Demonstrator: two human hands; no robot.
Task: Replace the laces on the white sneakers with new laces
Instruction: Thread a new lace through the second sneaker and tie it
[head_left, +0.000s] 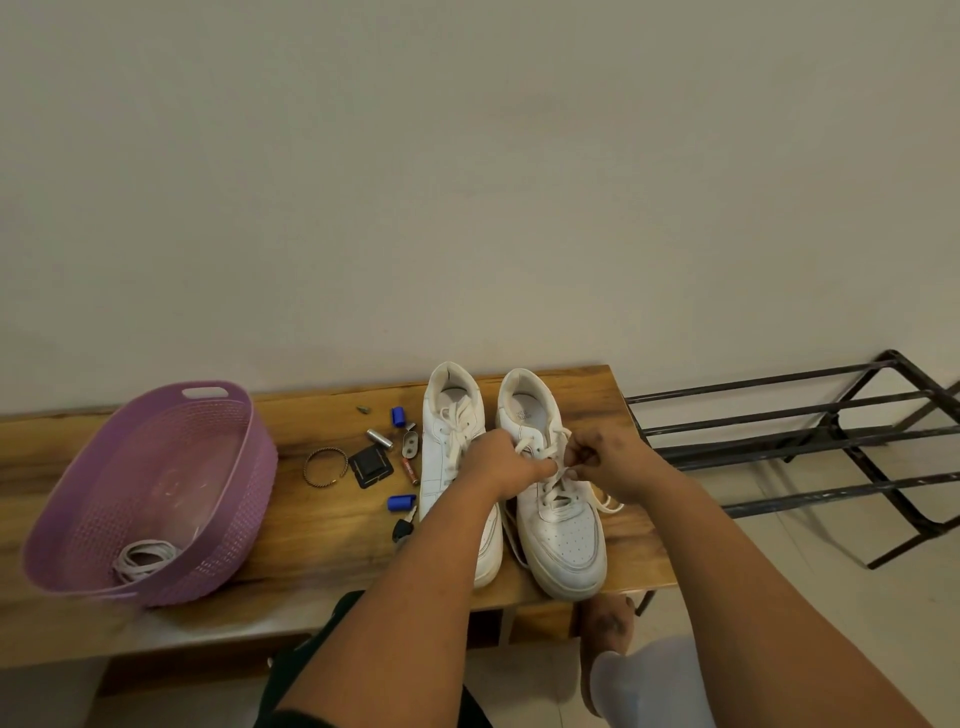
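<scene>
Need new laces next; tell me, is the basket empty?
No. A coiled lace lies in the purple basket, at its near end.

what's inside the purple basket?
A coiled bundle of white laces lies at the near end of the purple basket. The rest of its floor shows bare; the near wall hides the bundle's lowest edge.

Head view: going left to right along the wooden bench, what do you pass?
Purple basket holding coiled laces → braided bangle → black square piece → left sneaker → right sneaker, both hands working its lace → black metal rack.
</scene>
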